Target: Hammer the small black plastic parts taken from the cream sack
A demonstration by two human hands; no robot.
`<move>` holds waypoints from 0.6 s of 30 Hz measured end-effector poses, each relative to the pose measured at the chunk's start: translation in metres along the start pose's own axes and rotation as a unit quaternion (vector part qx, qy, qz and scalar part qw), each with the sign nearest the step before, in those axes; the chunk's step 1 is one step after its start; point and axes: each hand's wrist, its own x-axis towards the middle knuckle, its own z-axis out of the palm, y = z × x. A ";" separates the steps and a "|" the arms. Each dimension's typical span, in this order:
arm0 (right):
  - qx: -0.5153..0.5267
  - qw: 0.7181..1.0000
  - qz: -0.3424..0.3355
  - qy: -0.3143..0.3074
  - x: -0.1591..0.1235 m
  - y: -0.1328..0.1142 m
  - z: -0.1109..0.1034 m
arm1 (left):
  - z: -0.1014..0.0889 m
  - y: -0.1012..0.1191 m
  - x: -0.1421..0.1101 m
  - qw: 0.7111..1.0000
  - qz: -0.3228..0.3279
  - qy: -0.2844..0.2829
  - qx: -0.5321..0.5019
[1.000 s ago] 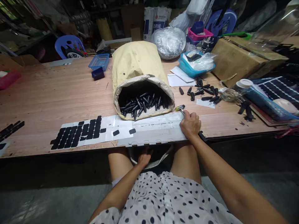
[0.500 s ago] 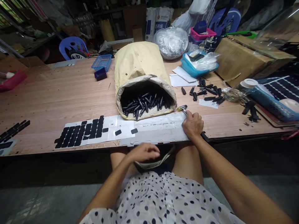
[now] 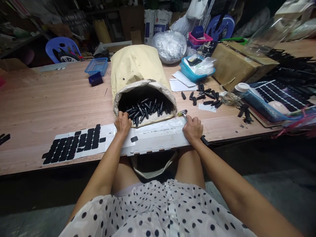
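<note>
A cream woven sack [image 3: 138,62] lies on its side with its mouth facing me, and a pile of black tapered plastic pieces [image 3: 145,110] fills its opening. My left hand [image 3: 122,125] is closed at the lower left of the mouth, its fingers on the rim beside the black pieces. My right hand [image 3: 193,129] is wrapped round a small hammer [image 3: 182,113], whose yellow-tipped head points toward the sack. Its black handle end sticks out behind the fist. Under both hands runs a pale flat board [image 3: 158,140] along the table edge.
A sheet of black rounded pads [image 3: 65,148] lies to the left, with one loose pad [image 3: 134,139] nearer. Several black pieces [image 3: 209,95] are scattered at right, before a blue basket [image 3: 195,74] and a cardboard box [image 3: 237,65]. An open bag [image 3: 155,172] hangs between my knees.
My left hand has risen from above my lap to the sack's rim and closed there. My right hand still grips the hammer on the board. The view has turned slightly right.
</note>
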 end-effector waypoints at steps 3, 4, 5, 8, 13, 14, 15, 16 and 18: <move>-0.007 1.000 0.002 -0.006 0.000 -0.001 -0.001 | -0.006 -0.004 -0.007 0.998 0.004 0.037 -0.046; -0.010 1.000 0.001 -0.008 0.000 -0.002 -0.001 | -0.007 -0.004 -0.012 0.996 0.011 0.057 -0.071; -0.012 1.000 0.000 -0.009 0.000 -0.002 -0.001 | -0.007 -0.001 -0.017 0.992 0.024 0.072 -0.100; -0.020 1.000 0.002 -0.013 0.000 -0.003 -0.002 | 0.004 0.023 -0.038 0.974 0.104 0.049 -0.194; -0.025 0.999 0.005 -0.022 0.001 -0.006 -0.006 | 0.041 0.088 -0.060 0.945 0.198 -0.065 -0.250; -0.027 0.999 0.005 -0.026 0.001 -0.007 -0.007 | 0.048 0.098 -0.061 0.945 0.203 -0.076 -0.245; -0.028 0.999 0.006 -0.031 0.001 -0.007 -0.008 | 0.053 0.105 -0.061 0.945 0.206 -0.085 -0.238; -0.027 0.999 0.006 -0.035 0.000 -0.008 -0.008 | 0.058 0.110 -0.061 0.946 0.208 -0.094 -0.230; -0.020 0.999 0.003 -0.038 -0.001 -0.008 -0.009 | 0.064 0.115 -0.060 0.949 0.207 -0.106 -0.213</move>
